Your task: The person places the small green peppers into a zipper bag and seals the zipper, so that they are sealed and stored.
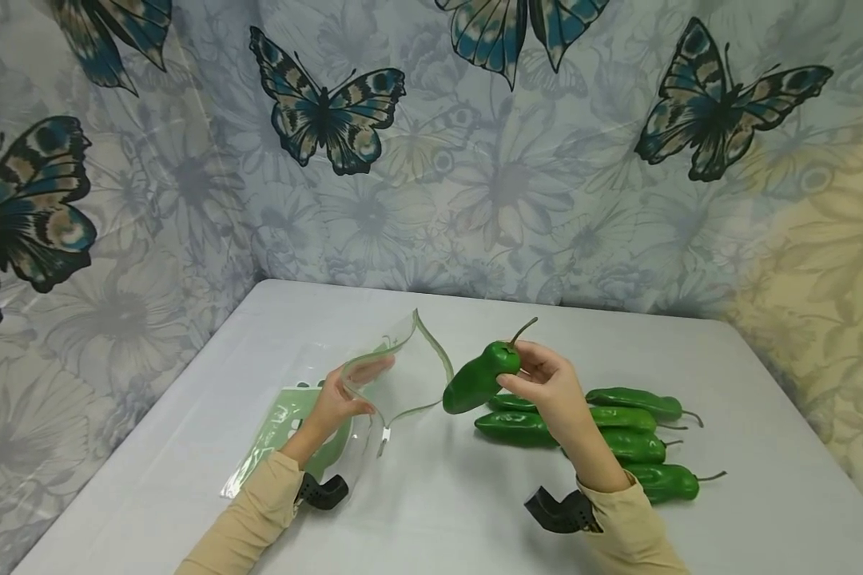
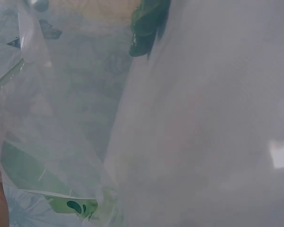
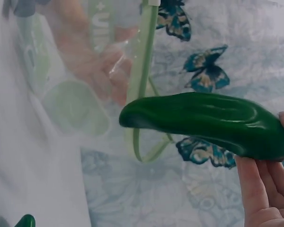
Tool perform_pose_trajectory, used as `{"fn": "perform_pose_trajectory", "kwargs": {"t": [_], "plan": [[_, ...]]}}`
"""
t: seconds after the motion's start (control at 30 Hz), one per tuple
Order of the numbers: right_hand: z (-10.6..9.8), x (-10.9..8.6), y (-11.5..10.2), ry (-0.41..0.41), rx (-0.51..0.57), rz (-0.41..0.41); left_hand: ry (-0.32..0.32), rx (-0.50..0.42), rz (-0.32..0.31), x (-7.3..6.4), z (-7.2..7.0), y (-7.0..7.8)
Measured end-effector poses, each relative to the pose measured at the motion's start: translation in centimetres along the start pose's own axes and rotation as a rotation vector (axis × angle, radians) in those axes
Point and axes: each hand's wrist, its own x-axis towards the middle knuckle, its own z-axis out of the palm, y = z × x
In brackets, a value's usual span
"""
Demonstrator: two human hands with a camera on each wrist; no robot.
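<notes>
A clear zip bag with a pale green zip edge (image 1: 437,345) stands with its mouth spread wide. My left hand (image 1: 334,403) grips it from the left side, fingers and thumb apart around the plastic. Between thumb and fingers, my right hand (image 1: 550,387) pinches a long green pepper (image 1: 477,379) by its stem end. The pepper's tip points toward the bag mouth, right at its right edge. In the right wrist view the pepper (image 3: 203,120) overlaps the green zip strip (image 3: 143,61). Clear plastic (image 2: 180,142) fills most of the left wrist view.
Several more green peppers (image 1: 633,446) lie side by side on the white table (image 1: 431,511), under and beside the right forearm. A flat clear-and-green plastic bag (image 1: 259,455) lies at the left, partly behind the left hand. Butterfly-patterned cloth (image 1: 431,200) hangs behind the table.
</notes>
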Motion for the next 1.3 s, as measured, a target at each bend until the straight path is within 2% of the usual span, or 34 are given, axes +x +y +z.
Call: {"fn": "perform_pose_trajectory", "kwargs": {"t": [0.27, 0.37, 0.6, 0.83, 1.0, 1.3], "plan": [[1.4, 0.3, -0.5, 0.056, 0.031, -0.003, 0.017, -0.028, 0.031, 0.1, 0.1, 0.1], [1.7, 0.4, -0.6, 0.074, 0.055, -0.017, 0.024, -0.043, 0.022, 0.2, 0.1, 0.2], [2.4, 0.8, -0.3, 0.056, 0.187, -0.085, 0.032, -0.033, 0.017, 0.2, 0.1, 0.2], [2.8, 1.0, 0.0, 0.100, 0.152, -0.090, 0.046, -0.044, -0.008, 0.1, 0.5, 0.2], [3.0, 0.6, 0.1, 0.114, 0.124, -0.064, 0.058, -0.050, 0.015, 0.4, 0.8, 0.3], [4.1, 0.2, 0.8, 0.031, 0.139, -0.081, 0.082, -0.037, 0.054, 0.7, 0.3, 0.7]]}}
